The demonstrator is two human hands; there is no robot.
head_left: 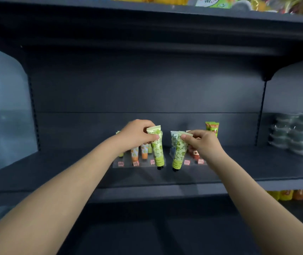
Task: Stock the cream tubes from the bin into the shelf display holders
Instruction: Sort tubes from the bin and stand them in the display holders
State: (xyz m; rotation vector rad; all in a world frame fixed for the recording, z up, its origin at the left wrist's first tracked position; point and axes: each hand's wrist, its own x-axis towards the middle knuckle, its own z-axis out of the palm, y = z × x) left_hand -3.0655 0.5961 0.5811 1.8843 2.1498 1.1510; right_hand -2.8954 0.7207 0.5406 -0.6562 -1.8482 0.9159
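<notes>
- The dark shelf fills most of the view. Its left end lies behind a hazy clear panel.
- Goods on the board above are cut off by the top edge and blurred. Only yellow and green packaging shows.
- A stack of wrapped packs sits at the far right of the shelf, cut off by the frame. Their contents are hard to make out.
- Yellow and orange bottles show on the tier below at the right, with only their tops visible.
- Two clear holders stand side by side mid-shelf: the left holder and the right holder.
- The left holder carries two orange tubes and some green ones mostly hidden behind the left hand. The count of green ones is unclear.
- The right holder carries a bluish tube and reddish tubes largely covered by the right hand. A tall tube, orange and green, stands at its back.
- The left hand pinches the crimped top of the left tube. This green tube hangs cap down before the left holder's right end.
- The right hand pinches the top of the right tube. It is also green and is tilted, cap down, before the right holder's left end.
- Whether either black cap touches the shelf cannot be told.
- Five small pink labels sit on the holder fronts, and their print is unreadable.
</notes>
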